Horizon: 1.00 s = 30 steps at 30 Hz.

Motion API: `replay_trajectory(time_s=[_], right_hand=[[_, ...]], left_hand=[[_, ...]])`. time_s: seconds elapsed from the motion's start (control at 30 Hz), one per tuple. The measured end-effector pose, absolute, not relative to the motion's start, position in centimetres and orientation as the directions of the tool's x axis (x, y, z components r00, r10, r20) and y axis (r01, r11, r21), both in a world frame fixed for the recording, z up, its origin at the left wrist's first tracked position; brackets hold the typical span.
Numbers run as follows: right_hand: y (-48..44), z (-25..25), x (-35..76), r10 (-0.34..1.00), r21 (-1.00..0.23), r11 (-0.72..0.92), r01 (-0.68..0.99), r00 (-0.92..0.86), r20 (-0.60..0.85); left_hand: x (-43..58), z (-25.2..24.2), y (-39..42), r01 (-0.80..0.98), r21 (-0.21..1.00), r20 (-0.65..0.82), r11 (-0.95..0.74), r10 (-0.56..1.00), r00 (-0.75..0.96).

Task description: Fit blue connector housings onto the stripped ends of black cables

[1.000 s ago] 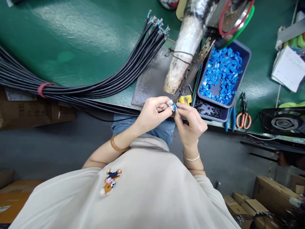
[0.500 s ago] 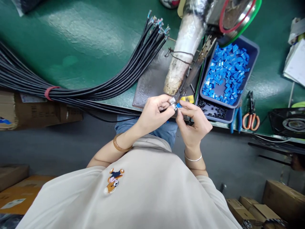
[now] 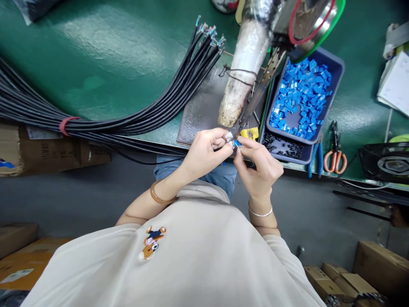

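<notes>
My left hand [image 3: 206, 149] is closed, thumb and fingers pinching a small blue connector [image 3: 237, 143] at the table's front edge. Whitish coverings show at its fingertips. From the right, my right hand [image 3: 260, 162] meets it, thumb and forefinger closed on what looks like a thin pale wire at the blue piece; the fingers partly hide it. Just above the hands, the dirty tip of a white wrapped holder [image 3: 238, 72] points down beside a slim metal arm [image 3: 263, 85]. Behind the right fingers lies a yellow piece [image 3: 249, 134].
A bundle of black cables [image 3: 134, 123] with stripped ends, tied with a red band [image 3: 65, 125], lies on the left. On the right are a bin [image 3: 338, 70] of blue connectors, a lower tray [image 3: 303, 158] of black parts, blue-handled pliers [image 3: 315, 160] and orange-handled cutters [image 3: 335, 160].
My right hand has shifted slightly left, and its fingers have changed position a little around the blue connector. The left hand keeps its pinch. The whole view has shifted slightly.
</notes>
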State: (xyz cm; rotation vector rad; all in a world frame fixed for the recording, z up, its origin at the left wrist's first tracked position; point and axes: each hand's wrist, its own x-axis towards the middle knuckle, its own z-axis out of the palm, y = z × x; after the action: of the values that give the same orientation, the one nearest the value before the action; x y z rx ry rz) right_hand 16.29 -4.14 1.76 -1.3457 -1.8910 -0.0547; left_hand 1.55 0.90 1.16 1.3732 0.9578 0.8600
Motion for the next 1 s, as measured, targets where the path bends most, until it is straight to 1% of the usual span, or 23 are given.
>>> replay_trajectory(time_s=[0.13, 0.23, 0.47, 0.6, 0.73, 0.87, 1.0], right_hand=[[-4.14, 1.74, 16.24, 0.795, -0.452, 0.415, 0.79, -0.072, 0.603], [-4.08, 1.73, 16.23, 0.799, -0.472, 0.413, 0.779, -0.061, 0.598], [-3.97, 1.92, 16.14, 0.775, -0.465, 0.432, 0.772, -0.055, 0.629], [-4.02, 1.72, 16.14, 0.77, -0.435, 0.435, 0.788, -0.076, 0.633], [-4.14, 1.47, 16.2, 0.772, -0.41, 0.431, 0.804, -0.093, 0.629], [-4.16, 1.5, 16.18, 0.773, -0.427, 0.428, 0.797, -0.077, 0.63], [-4.14, 1.65, 16.03, 0.808, -0.474, 0.389, 0.79, -0.045, 0.588]], left_hand=[[1.51, 1.22, 0.81, -0.012, 0.998, -0.049, 0.059, 0.908, 0.417], [1.43, 1.11, 0.9, -0.029, 0.998, -0.032, 0.049, 0.906, 0.422], [1.56, 1.27, 1.04, -0.085, 0.992, -0.049, 0.091, 0.913, 0.404], [1.53, 1.33, 1.24, -0.134, 0.975, -0.097, 0.175, 0.887, 0.452], [1.3, 1.03, 1.37, -0.125, 0.966, -0.137, 0.225, 0.862, 0.487], [1.11, 0.81, 1.39, -0.125, 0.96, -0.16, 0.251, 0.856, 0.492], [0.98, 0.73, 1.58, -0.151, 0.943, -0.176, 0.295, 0.832, 0.526]])
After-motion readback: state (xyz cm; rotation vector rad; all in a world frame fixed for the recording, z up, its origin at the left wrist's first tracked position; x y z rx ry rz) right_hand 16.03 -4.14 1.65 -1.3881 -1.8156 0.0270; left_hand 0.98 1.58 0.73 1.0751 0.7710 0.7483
